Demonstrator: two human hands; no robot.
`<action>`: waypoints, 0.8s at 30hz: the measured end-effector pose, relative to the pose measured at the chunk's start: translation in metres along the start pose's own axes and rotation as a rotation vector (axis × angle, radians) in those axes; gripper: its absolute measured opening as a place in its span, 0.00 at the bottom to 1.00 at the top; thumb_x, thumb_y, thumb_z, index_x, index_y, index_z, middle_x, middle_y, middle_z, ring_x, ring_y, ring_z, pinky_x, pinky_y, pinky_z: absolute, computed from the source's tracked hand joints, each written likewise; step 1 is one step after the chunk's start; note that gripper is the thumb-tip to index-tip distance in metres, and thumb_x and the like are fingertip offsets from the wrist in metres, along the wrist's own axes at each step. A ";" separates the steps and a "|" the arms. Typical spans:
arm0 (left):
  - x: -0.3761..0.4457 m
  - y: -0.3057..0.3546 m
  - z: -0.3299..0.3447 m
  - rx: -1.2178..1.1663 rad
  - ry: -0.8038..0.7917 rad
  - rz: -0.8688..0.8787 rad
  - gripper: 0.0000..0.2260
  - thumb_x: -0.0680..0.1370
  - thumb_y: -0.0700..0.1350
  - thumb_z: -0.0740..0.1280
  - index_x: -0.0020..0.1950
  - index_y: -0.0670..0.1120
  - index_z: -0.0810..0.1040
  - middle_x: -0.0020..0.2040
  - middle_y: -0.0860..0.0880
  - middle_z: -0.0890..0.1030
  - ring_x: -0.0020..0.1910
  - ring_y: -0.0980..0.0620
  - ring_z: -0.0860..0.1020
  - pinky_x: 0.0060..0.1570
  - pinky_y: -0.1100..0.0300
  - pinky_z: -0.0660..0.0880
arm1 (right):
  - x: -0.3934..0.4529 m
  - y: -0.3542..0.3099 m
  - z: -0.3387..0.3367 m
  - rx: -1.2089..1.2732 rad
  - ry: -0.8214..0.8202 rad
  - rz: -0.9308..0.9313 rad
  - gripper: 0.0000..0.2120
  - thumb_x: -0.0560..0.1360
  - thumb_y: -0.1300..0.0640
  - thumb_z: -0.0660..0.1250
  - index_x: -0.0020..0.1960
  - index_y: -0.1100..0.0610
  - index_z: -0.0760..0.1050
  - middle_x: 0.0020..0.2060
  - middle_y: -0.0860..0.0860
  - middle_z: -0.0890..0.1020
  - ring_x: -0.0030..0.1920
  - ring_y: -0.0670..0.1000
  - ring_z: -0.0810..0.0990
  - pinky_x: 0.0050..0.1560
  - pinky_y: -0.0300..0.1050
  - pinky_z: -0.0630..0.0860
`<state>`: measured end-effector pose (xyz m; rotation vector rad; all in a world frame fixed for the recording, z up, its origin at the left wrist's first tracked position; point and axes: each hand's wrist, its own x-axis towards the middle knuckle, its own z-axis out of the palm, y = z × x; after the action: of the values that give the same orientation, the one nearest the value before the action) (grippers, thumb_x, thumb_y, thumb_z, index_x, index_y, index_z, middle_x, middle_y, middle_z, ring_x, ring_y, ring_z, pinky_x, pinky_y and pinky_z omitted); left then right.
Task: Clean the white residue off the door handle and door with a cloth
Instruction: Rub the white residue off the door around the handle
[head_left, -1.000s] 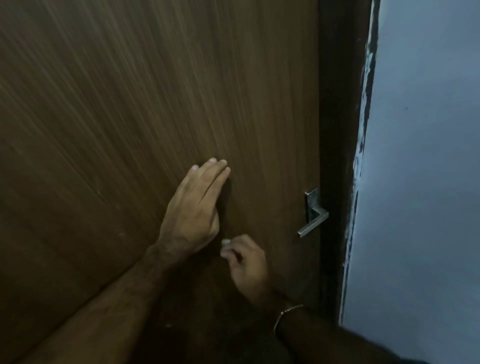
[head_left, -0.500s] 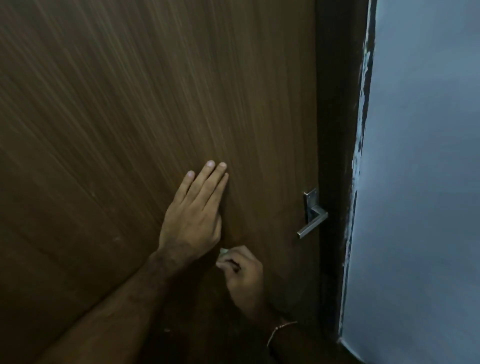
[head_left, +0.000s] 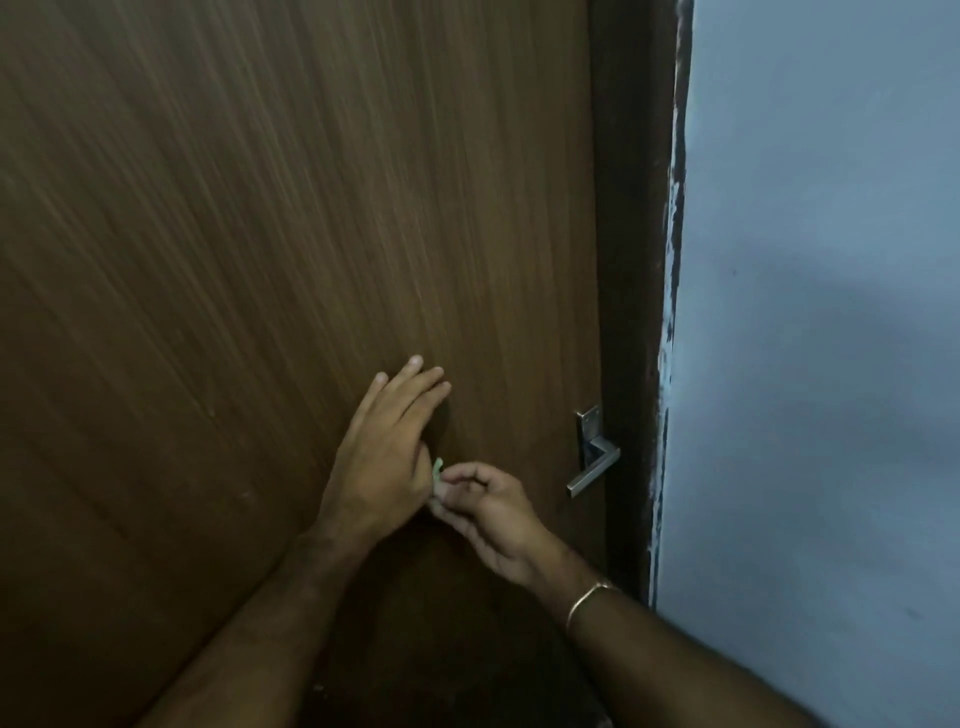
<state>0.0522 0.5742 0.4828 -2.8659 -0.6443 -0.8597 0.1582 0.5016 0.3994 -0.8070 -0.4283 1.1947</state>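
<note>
1. Head view: the left hand lies flat on the brown wooden door, its fingers straight and spread a little, touching the surface.
2. The right hand, with a thin bangle on the wrist, has curled fingers that pinch a small pale green piece, most likely the cloth. Only a little of it shows, between the two hands, which almost touch each other.
3. The metal lever door handle is to the right of both hands, near them but apart; neither hand touches it.
4. White flaky marks run along the edge of the dark door frame, beside the pale blue wall. On the door and handle I cannot see residue clearly in this dim light.
5. Risks, in my judgement: the cloth is held by a very small pinch, so it may slip out when rubbing starts. The poor light may also let some residue be missed, especially under the lever.
</note>
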 end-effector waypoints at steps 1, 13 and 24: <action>-0.002 0.003 -0.002 -0.087 0.028 -0.034 0.25 0.75 0.32 0.62 0.72 0.44 0.71 0.74 0.51 0.69 0.78 0.57 0.56 0.78 0.55 0.48 | -0.012 -0.007 0.003 0.077 -0.020 0.017 0.11 0.76 0.73 0.64 0.57 0.65 0.74 0.51 0.62 0.78 0.54 0.57 0.78 0.57 0.49 0.78; -0.041 0.070 0.001 -1.415 -0.138 -0.596 0.12 0.74 0.40 0.73 0.54 0.52 0.83 0.50 0.51 0.86 0.51 0.53 0.84 0.46 0.63 0.80 | -0.105 -0.051 -0.012 -0.063 0.198 -0.344 0.16 0.67 0.65 0.73 0.54 0.60 0.76 0.43 0.59 0.84 0.43 0.53 0.84 0.41 0.44 0.82; -0.020 0.108 0.006 -1.517 -0.069 -0.608 0.08 0.69 0.44 0.75 0.47 0.46 0.83 0.42 0.45 0.85 0.36 0.53 0.82 0.33 0.63 0.78 | -0.126 -0.086 -0.033 -0.320 0.177 -0.314 0.16 0.69 0.61 0.73 0.57 0.58 0.79 0.49 0.58 0.84 0.45 0.55 0.85 0.43 0.44 0.81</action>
<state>0.0855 0.4696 0.4718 -3.9724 -1.3419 -2.0323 0.1942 0.3604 0.4559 -1.0675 -0.5852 0.7655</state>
